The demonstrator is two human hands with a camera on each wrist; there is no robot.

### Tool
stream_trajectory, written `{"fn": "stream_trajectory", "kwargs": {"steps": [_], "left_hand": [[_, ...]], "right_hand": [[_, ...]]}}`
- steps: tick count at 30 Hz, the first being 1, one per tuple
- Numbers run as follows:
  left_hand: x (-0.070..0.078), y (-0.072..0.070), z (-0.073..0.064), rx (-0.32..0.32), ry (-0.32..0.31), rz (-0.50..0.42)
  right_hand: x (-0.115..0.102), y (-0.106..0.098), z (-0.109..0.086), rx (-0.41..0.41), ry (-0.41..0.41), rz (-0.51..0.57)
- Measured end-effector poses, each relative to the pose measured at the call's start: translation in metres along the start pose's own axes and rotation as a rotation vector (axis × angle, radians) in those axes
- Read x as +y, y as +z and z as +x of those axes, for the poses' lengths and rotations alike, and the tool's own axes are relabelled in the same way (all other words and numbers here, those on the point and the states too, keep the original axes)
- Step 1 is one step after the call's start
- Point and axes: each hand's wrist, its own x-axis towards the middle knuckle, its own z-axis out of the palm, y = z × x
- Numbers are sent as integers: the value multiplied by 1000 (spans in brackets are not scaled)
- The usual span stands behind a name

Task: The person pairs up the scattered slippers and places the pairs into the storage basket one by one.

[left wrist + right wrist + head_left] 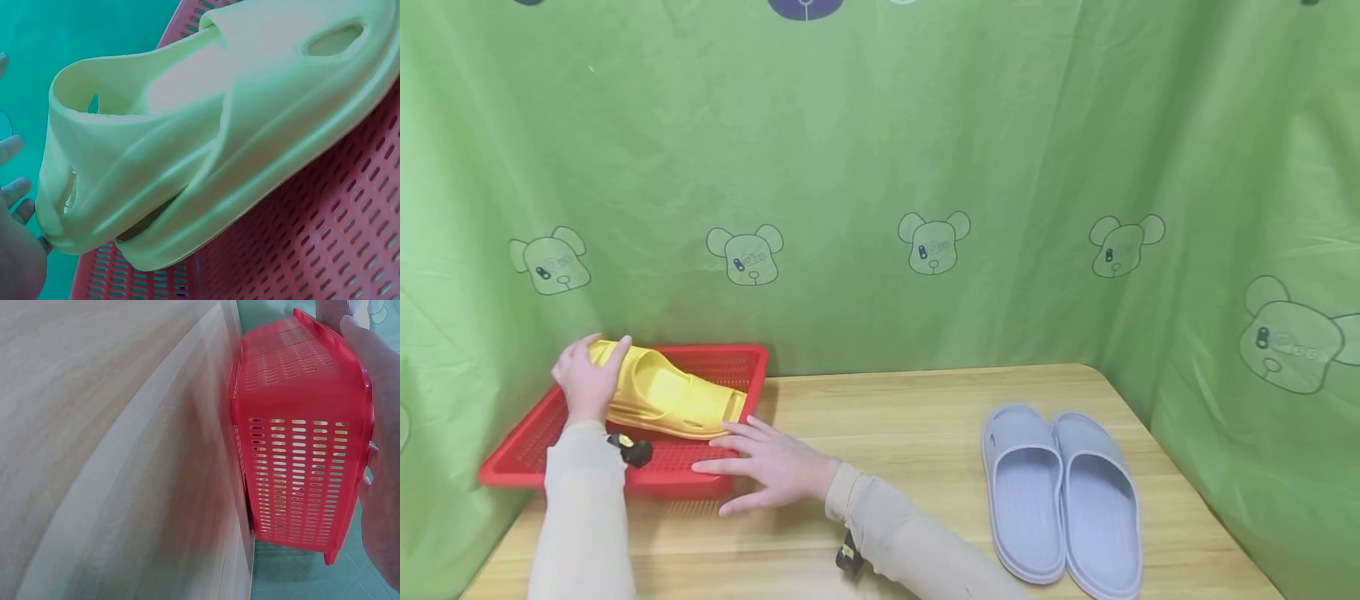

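Yellow slippers (672, 398) lie aslant in a red basket (677, 483). In the left wrist view, two yellow slippers (269, 119) overlap end to end, one tilted against the other. My left hand (587, 379) is at their left end, thumb and fingers spread apart; in its wrist view the fingertips stand right beside the yellow toe. My right hand (771, 462) rests by the basket's front right corner, its fingers spread over the rim. From the right wrist camera, that hand (382, 444) runs along the basket's edge.
On the right of the wooden table (880, 400) a pair of grey-blue slippers (1028, 500) lies side by side. A green curtain (850, 150) with printed bear heads hangs behind the table and along both sides.
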Motion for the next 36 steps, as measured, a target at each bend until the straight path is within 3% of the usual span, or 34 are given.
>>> {"fn": "stream_trajectory", "kwargs": {"steps": [10,17,25,28,36], "left_hand": [[-6,-3,2,-4,-151,-134],[-9,-3,3,-34,-183,-142],[-8,-2,5,-52,-301,-319],[-10,-2,5,-53,-270,-259],[-17,-1,2,-24,-91,-23]], "right_hand": [[-1,0,0,9,-4,6],[0,2,0,21,-7,4],[0,2,0,14,0,-10],[0,3,0,10,1,-12],[1,5,1,14,-2,-12]]}}
